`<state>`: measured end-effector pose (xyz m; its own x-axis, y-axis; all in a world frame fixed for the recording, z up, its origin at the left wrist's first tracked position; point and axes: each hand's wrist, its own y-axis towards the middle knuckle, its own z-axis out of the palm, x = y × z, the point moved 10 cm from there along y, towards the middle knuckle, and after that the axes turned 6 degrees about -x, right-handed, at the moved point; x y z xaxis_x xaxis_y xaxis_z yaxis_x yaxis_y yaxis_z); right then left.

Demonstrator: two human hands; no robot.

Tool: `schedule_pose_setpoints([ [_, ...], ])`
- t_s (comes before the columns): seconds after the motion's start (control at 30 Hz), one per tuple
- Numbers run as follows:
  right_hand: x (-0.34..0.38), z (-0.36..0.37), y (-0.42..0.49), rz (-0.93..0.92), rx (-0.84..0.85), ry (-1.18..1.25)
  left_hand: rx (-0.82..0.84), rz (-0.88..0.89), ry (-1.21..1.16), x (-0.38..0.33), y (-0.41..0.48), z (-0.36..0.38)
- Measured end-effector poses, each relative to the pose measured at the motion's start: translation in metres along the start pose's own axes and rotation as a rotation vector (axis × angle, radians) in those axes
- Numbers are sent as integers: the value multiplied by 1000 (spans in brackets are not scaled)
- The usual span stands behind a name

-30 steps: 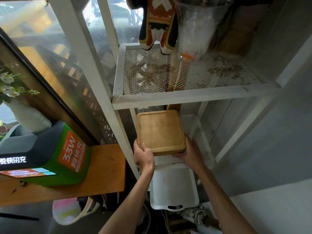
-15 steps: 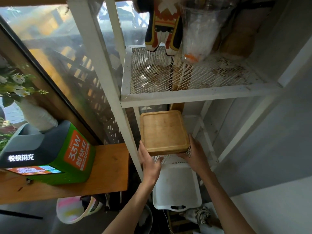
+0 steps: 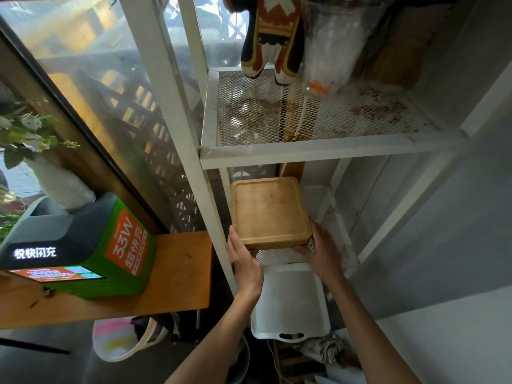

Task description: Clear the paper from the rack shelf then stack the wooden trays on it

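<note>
A square wooden tray, which looks like the top one of a stack of two, lies on the white rack's middle mesh shelf, pushed towards the left post. My left hand wraps the front left corner, thumb along the tray's side. My right hand holds the front right corner, its fingers curled under the front edge. Behind the tray a wooden board stands upright. I see no paper on this shelf.
The upper mesh shelf overhangs the tray and carries a stuffed toy and a clear plastic container. A white plastic tray lies one level down. To the left, a wooden table bears a green box.
The wooden tray has slid further back onto the mesh shelf. My thumbs have come off its top and both hands now sit at the front corners.
</note>
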<state>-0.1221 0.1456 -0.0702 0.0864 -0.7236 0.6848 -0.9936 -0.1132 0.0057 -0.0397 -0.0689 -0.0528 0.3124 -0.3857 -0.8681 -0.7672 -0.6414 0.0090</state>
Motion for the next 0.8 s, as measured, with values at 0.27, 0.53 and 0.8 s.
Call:
schedule_pose_setpoints([
  [0.27, 0, 1, -3, 54, 27, 11, 64, 22, -42, 1, 1, 1],
  [0.53, 23, 0, -25, -48, -6, -137, 110, 258, 268, -12, -19, 11],
  [0.8, 28, 2, -41, -41, 102, -482, 250, 384, 696, -28, -30, 11],
])
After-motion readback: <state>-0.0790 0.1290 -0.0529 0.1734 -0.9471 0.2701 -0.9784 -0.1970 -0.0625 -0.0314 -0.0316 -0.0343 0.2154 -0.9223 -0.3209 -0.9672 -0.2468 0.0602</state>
